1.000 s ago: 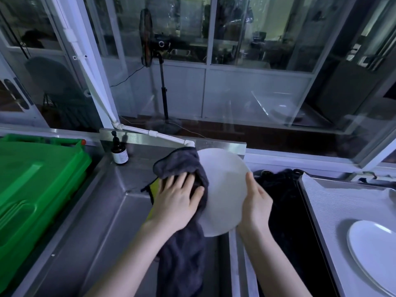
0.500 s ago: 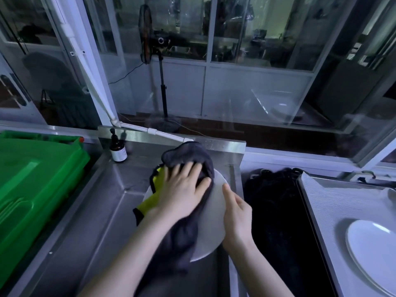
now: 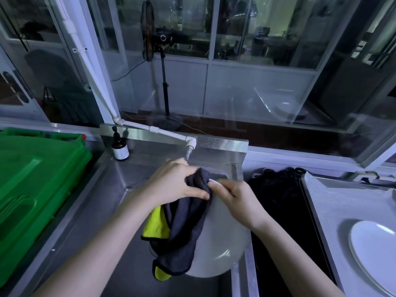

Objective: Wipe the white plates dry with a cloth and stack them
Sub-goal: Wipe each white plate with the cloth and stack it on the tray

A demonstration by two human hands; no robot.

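Pinching cloth (image 3: 182, 228) on plate (image 3: 220, 243) rim, L hand (image 3: 175, 185) | R hand (image 3: 237, 200) grip closed on rim | plate part hidden

You see a brushed steel sink (image 3: 90, 211), dull and faintly streaked. The plate (image 3: 220, 243) at centre looks smooth, glossy white ceramic. The cloth (image 3: 184, 228) is soft, matt grey fabric with yellow backing. At left, the green bin (image 3: 32, 179) is shiny plastic.

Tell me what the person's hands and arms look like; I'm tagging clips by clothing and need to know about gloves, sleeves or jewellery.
Both are bare: the left hand and right hand wear no gloves, and no rings or watch show. Both forearms are uncovered to the frame's bottom edge, with no sleeve in view.
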